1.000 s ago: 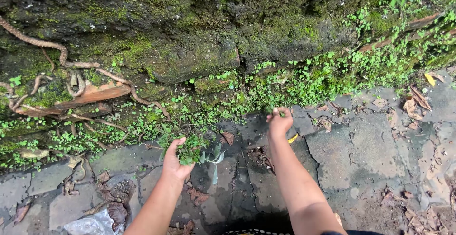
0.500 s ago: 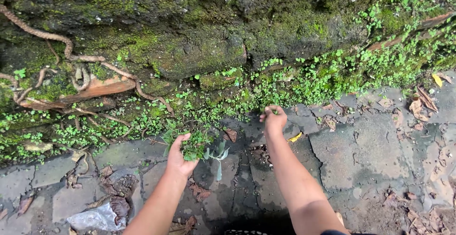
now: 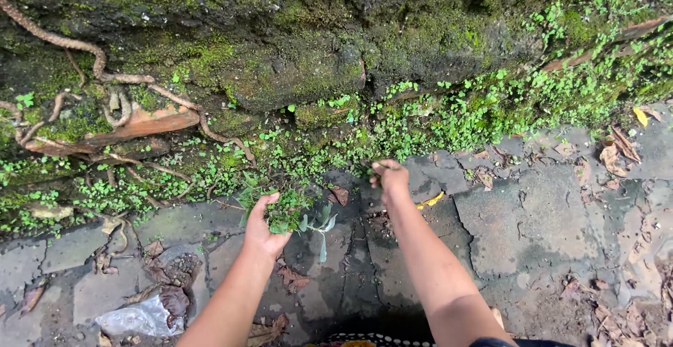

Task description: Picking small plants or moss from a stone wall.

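Hands in the weeds by a mossy wall

Left hand (image 3: 263, 229) grips a bunch of pulled weeds (image 3: 289, 214); right hand (image 3: 390, 177) is pinched shut on small sprigs (image 3: 364, 168) just beside the wall (image 3: 294, 38).

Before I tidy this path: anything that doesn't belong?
Yes: a crumpled clear plastic bag lies on the cracked paving near the left hand, litter among dead leaves.

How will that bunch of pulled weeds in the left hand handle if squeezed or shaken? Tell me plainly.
Probably floppy: the bunch of weeds spills past the left hand, and one pale leafy stem droops down toward the paving. Likely light for its bulk, being thin stems and small leaves held in one loose grip. Loose sprigs may well slip out if shaken.
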